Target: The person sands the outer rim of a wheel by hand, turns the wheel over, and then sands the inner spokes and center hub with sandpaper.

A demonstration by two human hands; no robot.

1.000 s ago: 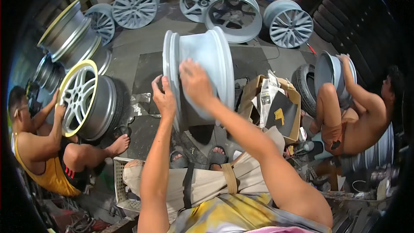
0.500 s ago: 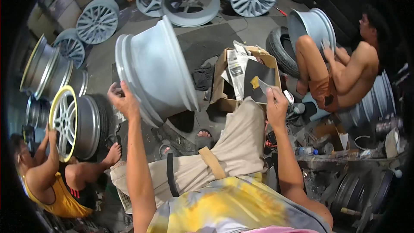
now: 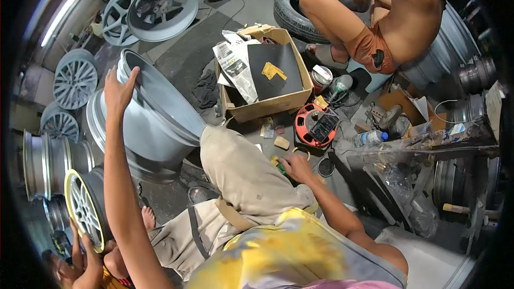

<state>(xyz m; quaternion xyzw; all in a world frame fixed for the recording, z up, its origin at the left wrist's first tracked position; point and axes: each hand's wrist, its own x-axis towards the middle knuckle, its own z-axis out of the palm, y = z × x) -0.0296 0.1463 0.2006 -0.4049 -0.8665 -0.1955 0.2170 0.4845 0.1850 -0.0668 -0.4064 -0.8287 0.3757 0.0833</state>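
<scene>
A primed grey wheel rim (image 3: 155, 123) stands tilted on the floor in front of my left knee. My left hand (image 3: 121, 91) grips its upper edge, thumb on the near side. Low beside my right knee, my right hand (image 3: 299, 167) has its fingers closed at a small green-and-yellow object (image 3: 279, 165), mostly covered by the hand. A tan block (image 3: 281, 142) lies on the floor just beyond it. Ahead is an open cardboard box (image 3: 267, 108) with newspaper (image 3: 235, 69), a black sheet (image 3: 267, 88) and a torn yellow piece (image 3: 273, 71) on top.
A red cable reel (image 3: 302, 126) with a phone (image 3: 324, 127) on it sits right of the box. One co-worker (image 3: 399, 21) crouches at upper right near a tire (image 3: 292, 16); another person handles a yellow-edged wheel (image 3: 80, 208) at lower left. More rims (image 3: 75, 79) line the left.
My view has turned right and down. My right hand has dropped from near the box to beside my knee, and the grey sheet it held is gone from it. My left hand has taken the rim's edge.
</scene>
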